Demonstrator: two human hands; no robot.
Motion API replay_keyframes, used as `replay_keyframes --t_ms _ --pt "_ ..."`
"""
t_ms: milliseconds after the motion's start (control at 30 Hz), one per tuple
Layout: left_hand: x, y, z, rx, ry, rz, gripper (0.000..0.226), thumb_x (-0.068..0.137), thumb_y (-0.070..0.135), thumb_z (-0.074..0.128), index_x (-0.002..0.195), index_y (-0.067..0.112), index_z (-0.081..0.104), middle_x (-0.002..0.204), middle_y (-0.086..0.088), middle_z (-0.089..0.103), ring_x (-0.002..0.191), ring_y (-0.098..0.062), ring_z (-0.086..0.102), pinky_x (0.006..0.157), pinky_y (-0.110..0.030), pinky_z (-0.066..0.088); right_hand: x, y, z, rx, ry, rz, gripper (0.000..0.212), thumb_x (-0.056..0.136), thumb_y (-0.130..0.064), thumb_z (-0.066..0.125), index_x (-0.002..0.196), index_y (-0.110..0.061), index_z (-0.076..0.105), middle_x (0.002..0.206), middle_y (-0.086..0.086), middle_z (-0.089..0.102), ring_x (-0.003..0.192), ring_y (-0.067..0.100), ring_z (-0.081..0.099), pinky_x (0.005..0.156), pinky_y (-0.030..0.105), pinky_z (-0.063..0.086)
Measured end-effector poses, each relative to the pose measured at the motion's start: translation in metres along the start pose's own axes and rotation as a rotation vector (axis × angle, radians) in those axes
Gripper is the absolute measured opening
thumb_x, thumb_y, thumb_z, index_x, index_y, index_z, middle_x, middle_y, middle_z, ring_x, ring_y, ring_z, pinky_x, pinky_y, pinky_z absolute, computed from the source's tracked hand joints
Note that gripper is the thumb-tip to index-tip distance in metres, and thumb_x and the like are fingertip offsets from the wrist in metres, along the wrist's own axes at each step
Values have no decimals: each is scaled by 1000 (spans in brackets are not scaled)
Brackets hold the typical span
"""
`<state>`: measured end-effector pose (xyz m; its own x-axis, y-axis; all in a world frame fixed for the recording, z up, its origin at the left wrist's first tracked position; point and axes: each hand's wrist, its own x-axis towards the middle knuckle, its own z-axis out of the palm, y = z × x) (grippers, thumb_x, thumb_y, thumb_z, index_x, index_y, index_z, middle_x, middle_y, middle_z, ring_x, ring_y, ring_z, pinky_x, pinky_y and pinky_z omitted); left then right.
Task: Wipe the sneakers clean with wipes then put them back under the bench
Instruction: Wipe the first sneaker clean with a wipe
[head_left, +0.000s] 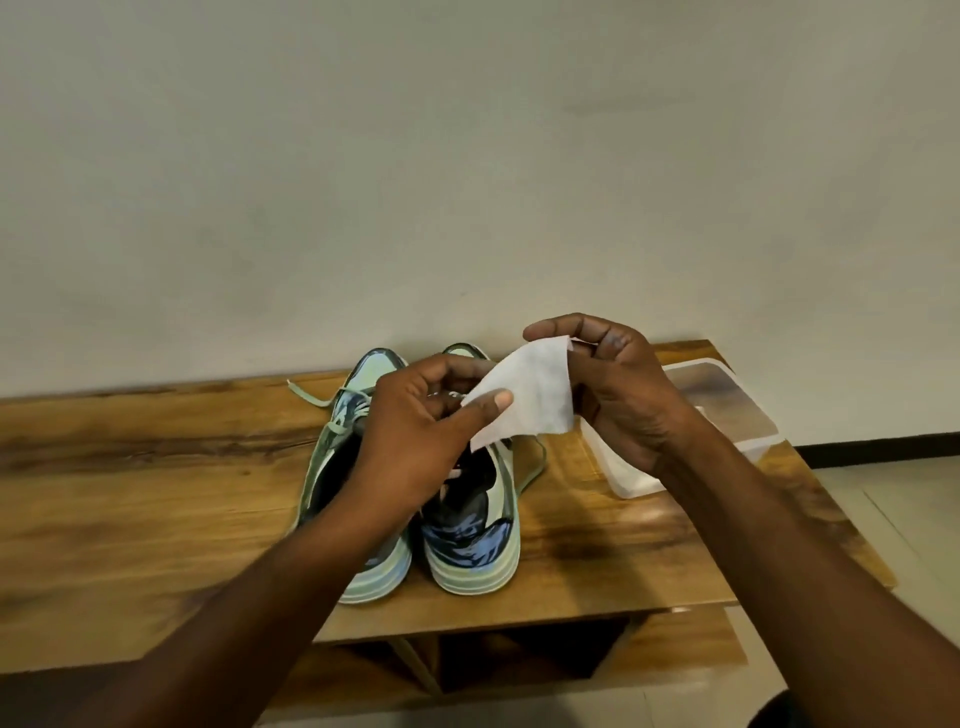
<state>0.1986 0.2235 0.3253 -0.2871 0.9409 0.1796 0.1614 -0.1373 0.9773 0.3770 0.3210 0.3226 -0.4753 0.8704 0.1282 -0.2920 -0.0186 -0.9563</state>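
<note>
Two mint-green and blue sneakers stand side by side on the wooden bench (156, 493), heels toward me: the left sneaker (332, 467) and the right sneaker (478, 545). Above them both hands hold one white wipe (524, 400) spread out in the air. My left hand (415, 441) pinches its lower left corner between thumb and fingers. My right hand (618, 384) pinches its upper right edge. My left forearm hides part of the left sneaker.
A clear plastic container (727, 410) sits on the bench's right end, partly behind my right wrist. A lower shelf (675, 649) shows beneath the bench top. A plain wall rises behind, and tiled floor lies to the right.
</note>
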Motion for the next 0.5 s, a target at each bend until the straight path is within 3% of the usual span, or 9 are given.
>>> replay_keyframes --t_ms 167,233,333,400,500 --pt "13 -8 -11 -191 36 -88 17 80 4 86 92 13 79 91 -5 79 81 -19 74 74 -36 62 11 10 16 -25 82 -56 22 94 3 62 108 -8 73 100 14 78 88 25 73 67 33 58" --pt "16 -14 -16 -243 130 -100 16 81 0 83 85 15 78 88 -7 78 81 -20 72 75 -36 61 15 11 22 4 33 -45 33 88 12 55 113 -2 71 106 22 76 93 30 73 69 34 58" --pt "22 -21 -22 -264 252 -108 18 83 0 83 84 17 78 92 -9 79 87 -26 75 86 -45 62 18 13 30 56 -95 7 48 79 3 46 122 6 67 113 30 71 99 37 67 82 44 56" --pt "22 -23 -24 -208 272 -73 17 84 1 83 86 18 78 92 -7 80 90 -27 76 87 -47 63 19 17 36 -22 -126 7 40 83 -3 55 121 3 69 114 28 71 100 38 67 88 50 53" --pt "18 -19 -21 -160 207 -11 17 86 -1 80 94 13 77 92 -2 80 87 -16 77 80 -32 62 18 24 45 -248 -50 -79 30 83 -14 83 111 -5 76 105 14 78 100 29 74 92 47 59"
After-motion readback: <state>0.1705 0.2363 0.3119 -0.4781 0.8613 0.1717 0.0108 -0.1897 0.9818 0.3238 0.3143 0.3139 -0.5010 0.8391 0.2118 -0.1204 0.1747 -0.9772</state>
